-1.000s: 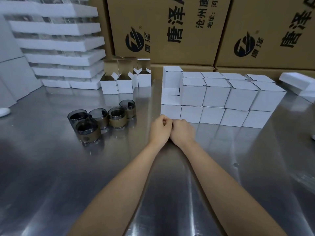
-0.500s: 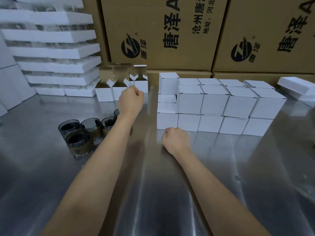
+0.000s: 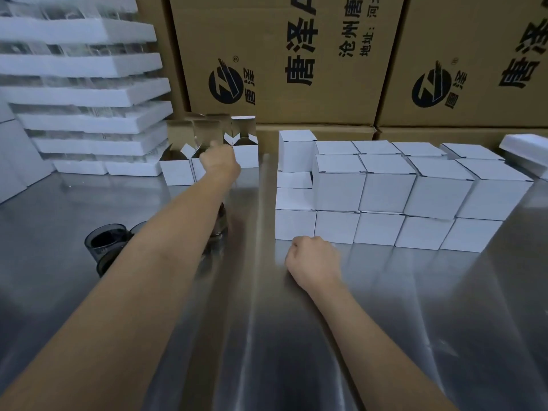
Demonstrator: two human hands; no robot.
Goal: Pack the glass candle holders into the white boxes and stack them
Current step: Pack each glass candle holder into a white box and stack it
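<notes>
Three open white boxes [image 3: 176, 172] stand in a row at the back of the steel table [image 3: 267, 336], flaps up. My left hand [image 3: 220, 161] reaches to the middle one and covers its front; its fingers are hidden behind the hand. Dark glass candle holders [image 3: 106, 244] sit on the left, mostly hidden under my left forearm, with one [image 3: 221, 221] peeking out beside it. Closed white boxes [image 3: 385, 188] are stacked in two layers on the right. My right hand [image 3: 314, 262] rests on the table as a fist just in front of that stack, holding nothing.
White foam trays [image 3: 89, 94] holding clear glass are piled high at the back left. Large printed cardboard cartons [image 3: 281, 54] wall off the back. Another foam piece [image 3: 527, 151] lies at the far right edge.
My left hand left the right hand, rose and stretched forward over the candle holders to the open boxes. The right hand stayed as a fist on the table.
</notes>
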